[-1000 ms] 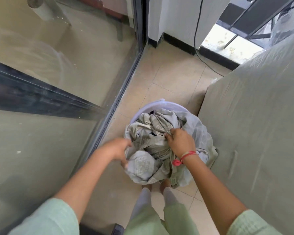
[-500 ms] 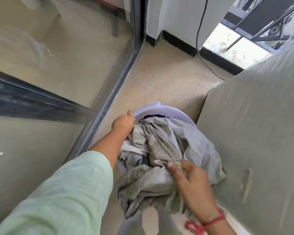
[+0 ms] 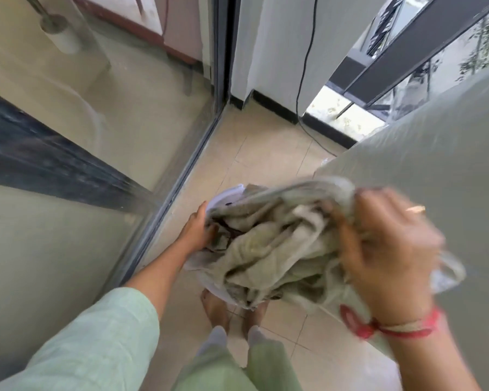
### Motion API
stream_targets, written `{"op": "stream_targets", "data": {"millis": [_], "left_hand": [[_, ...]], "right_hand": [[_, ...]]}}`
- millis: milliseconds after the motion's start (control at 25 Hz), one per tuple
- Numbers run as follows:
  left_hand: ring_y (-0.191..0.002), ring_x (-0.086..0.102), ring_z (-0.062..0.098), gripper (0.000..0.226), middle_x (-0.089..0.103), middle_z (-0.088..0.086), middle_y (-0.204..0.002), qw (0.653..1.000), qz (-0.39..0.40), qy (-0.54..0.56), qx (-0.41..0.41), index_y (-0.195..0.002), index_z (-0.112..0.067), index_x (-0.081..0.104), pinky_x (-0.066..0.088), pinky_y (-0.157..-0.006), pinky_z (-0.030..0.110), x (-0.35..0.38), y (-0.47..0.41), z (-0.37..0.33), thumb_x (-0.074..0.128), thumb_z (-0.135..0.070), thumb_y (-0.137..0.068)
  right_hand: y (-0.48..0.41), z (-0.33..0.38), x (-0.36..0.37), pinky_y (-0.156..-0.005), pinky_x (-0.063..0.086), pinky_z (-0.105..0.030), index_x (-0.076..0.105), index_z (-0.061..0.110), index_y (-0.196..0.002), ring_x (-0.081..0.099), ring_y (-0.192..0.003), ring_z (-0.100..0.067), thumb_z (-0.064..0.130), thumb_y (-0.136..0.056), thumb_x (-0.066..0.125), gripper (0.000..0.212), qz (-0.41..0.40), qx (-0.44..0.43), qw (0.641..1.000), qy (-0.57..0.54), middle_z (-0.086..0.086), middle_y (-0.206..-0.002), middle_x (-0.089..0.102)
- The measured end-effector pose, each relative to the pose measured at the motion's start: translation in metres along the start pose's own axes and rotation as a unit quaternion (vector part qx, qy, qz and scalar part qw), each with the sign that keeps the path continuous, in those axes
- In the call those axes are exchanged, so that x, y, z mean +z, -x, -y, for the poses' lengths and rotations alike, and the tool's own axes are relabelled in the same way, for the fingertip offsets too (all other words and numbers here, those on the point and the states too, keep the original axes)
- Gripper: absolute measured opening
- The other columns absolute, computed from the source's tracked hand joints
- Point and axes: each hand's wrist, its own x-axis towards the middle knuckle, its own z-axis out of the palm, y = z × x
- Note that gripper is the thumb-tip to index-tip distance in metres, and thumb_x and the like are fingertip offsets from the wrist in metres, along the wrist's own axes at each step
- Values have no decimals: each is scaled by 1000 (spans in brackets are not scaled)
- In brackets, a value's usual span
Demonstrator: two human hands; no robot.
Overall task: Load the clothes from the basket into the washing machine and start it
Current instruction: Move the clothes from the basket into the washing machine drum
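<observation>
My right hand [image 3: 387, 249] is clenching a fistful of the clothes [image 3: 271, 244] and is now carrying them much higher than half a second ago, when it was only pinching the near side of the pile low over the basket [image 3: 226, 194]. My left hand [image 3: 198, 230] is staying down at the basket's left rim, fingers curled into the cloth there, much as before. So the bundle is coming up out of the basket, and I judge the first load is on its way to the covered washing machine [image 3: 435, 165] on my right, whose cover is not yet lifted. The bundle is stretching into a long shape running from the basket's left rim up to the right, towards the machine's near edge, its loose end trailing down above my feet [image 3: 218, 309].
</observation>
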Motion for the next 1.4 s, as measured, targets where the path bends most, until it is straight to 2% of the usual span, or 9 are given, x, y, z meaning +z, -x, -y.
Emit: {"op": "stream_targets", "data": {"millis": [200, 320, 480, 640, 800, 920, 1080, 1240, 1400], "left_hand": [[-134, 33, 33, 80, 26, 19, -148, 999, -7, 8, -34, -151, -22, 7, 34, -103, 39, -15, 72, -35, 58, -35, -90], [-138, 26, 29, 90, 15, 14, -154, 997, -54, 33, 37, -151, -22, 2, 31, -104, 39, -37, 114, -77, 64, -34, -87], [-144, 13, 22, 127, 3, 6, -158, 988, -33, 40, 147, -148, -36, -8, 25, -110, 42, -75, 155, -142, 72, -71, -56], [-144, 15, 16, 125, 8, -5, -158, 954, 11, 99, 282, -143, -51, -1, 25, -114, 46, -84, 204, -231, 75, -74, -47], [-140, 20, 7, 125, 17, -7, -156, 902, 27, 189, 387, -148, -39, 8, 22, -109, 32, -94, 254, -323, 71, -78, -47], [-137, 23, 3, 122, 21, -10, -153, 886, 41, 163, 431, -149, -36, 8, 23, -107, 25, -89, 276, -373, 70, -76, -51], [-124, 48, 4, 78, 51, -16, -134, 895, 85, 102, 427, -140, -41, 32, 39, -101, 27, -38, 282, -413, 67, -57, -72], [-102, 63, 22, 36, 66, -5, -105, 894, -137, 95, 415, -116, -22, 62, 44, -74, 23, 16, 279, -433, 48, -42, -89], [-89, 63, 31, 24, 68, 14, -97, 853, -327, 59, 403, -106, -10, 62, 41, -67, 32, 24, 265, -443, 46, -23, -94]], "right_hand": [[-46, 2, -92, -59, 39, -37, 53, -1, -73, 48, -69, -29, 11, -83, 54, 16, -71, -7, 997, 20, -16, -79, 56], [-41, 11, -132, -55, 45, -35, 58, 3, -79, 58, -70, -33, 12, -84, 55, 10, -65, -71, 992, 86, -12, -88, 64], [-53, 35, -199, -57, 46, -35, 59, 8, -81, 60, -76, -33, 15, -90, 51, 13, -185, -131, 967, 119, -10, -92, 67], [-83, 28, -276, -61, 44, -40, 54, 5, -79, 54, -73, -32, 16, -89, 52, 14, -270, -97, 955, 70, -13, -82, 57], [-121, 8, -370, -67, 44, -42, 47, 20, -82, 51, -75, -29, 42, -94, 44, 26, -358, -58, 932, 18, -16, -85, 51], [-97, 0, -389, -57, 31, -32, 48, 14, -75, 45, -66, -29, 28, -87, 52, 18, -293, -94, 946, 102, -10, -80, 50], [-67, -56, -414, -55, 46, -36, 58, 7, -78, 56, -65, -35, 37, -84, 47, 32, -185, -88, 969, 139, -10, -78, 57], [-44, -125, -448, -51, 50, -34, 58, 14, -73, 54, -55, -26, 63, -83, 45, 51, -67, -155, 971, 168, 1, -68, 52], [19, -208, -420, -39, 44, -26, 49, 23, -131, 58, -58, -20, 87, -72, 30, 90, 22, -213, 929, 302, -4, -103, 60]]}}
